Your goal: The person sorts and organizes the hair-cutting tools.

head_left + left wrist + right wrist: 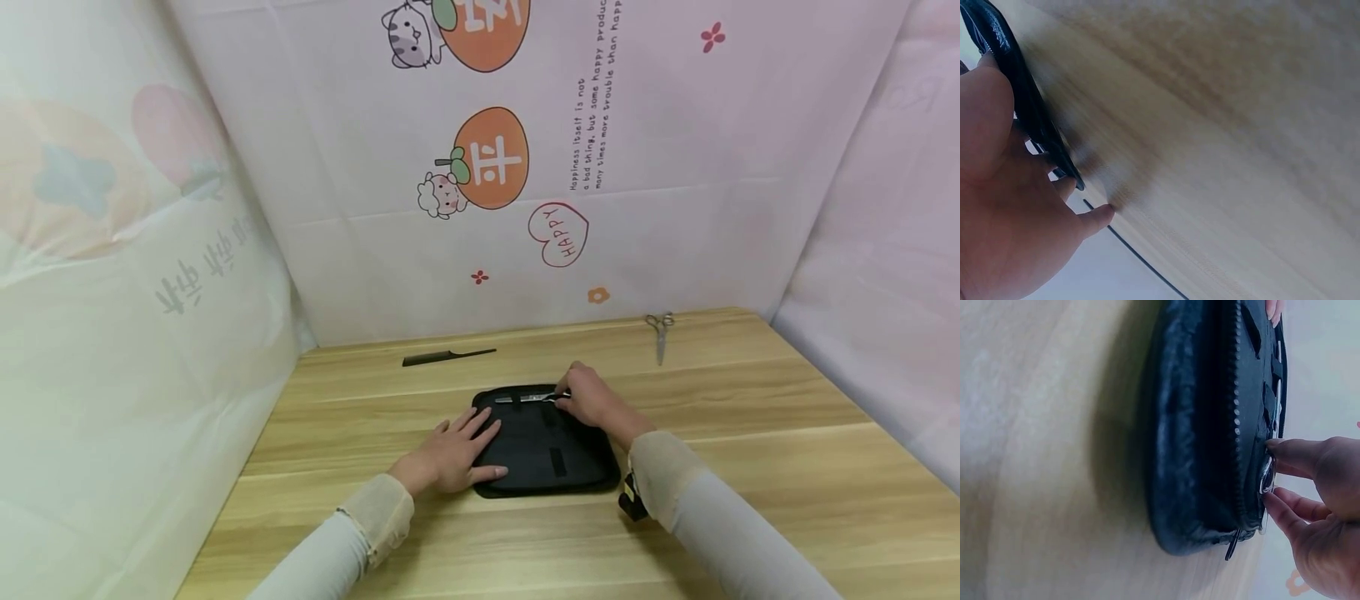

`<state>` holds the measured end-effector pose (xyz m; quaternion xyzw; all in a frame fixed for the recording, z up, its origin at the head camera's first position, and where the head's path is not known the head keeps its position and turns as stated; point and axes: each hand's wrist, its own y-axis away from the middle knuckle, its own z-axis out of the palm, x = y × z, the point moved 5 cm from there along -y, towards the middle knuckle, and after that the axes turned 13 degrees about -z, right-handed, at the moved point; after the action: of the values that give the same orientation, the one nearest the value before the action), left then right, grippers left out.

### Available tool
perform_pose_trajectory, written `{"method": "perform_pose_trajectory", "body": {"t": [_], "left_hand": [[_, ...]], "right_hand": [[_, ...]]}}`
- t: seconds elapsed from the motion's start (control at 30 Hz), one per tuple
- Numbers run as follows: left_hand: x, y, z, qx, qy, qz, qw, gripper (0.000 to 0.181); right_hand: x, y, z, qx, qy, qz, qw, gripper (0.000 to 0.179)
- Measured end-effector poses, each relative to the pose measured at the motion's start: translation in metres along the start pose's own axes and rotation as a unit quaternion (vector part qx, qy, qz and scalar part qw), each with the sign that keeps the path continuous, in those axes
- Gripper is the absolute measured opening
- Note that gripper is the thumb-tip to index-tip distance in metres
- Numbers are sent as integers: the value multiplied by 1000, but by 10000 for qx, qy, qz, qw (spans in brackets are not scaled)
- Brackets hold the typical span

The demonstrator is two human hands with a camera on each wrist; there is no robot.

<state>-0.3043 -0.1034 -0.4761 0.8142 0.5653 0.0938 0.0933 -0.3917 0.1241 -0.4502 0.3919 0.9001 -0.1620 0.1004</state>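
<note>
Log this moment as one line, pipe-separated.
left hand: rests on black case | right hand: pinches silver scissors by handles | elsewhere on table: comb, second scissors

Black rounded-rectangular zip case (pixel 517 458): matching black straps
Slender silver metal tool (pixel 534 398): bright silver
Yellow-brown wooden tabletop (pixel 352 433): darker grain streaks
White cloth backdrop (pixel 675 125): orange fruits, red heart outline

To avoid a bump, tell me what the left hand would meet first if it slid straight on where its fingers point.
Probably the silver scissors, ahead across the black case that the left hand touches; depth is unclear.
</note>
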Motion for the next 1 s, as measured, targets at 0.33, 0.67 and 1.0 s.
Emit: {"method": "perform_pose_trajectory", "body": {"t": [0.33, 0.67, 1.0], "left_hand": [[-2, -2, 1, -1, -11, 5, 10000, 82], [-4, -5, 5, 114, -29, 32, 9999, 83], [-3, -4, 3, 96, -84, -2, 9999, 82]], "right_hand": [[3, -2, 4, -52, 24, -28, 10000, 15], [0, -3, 1, 15, 79, -142, 9999, 13], [-2, -5, 2, 43, 93, -199, 9998, 14]]}}
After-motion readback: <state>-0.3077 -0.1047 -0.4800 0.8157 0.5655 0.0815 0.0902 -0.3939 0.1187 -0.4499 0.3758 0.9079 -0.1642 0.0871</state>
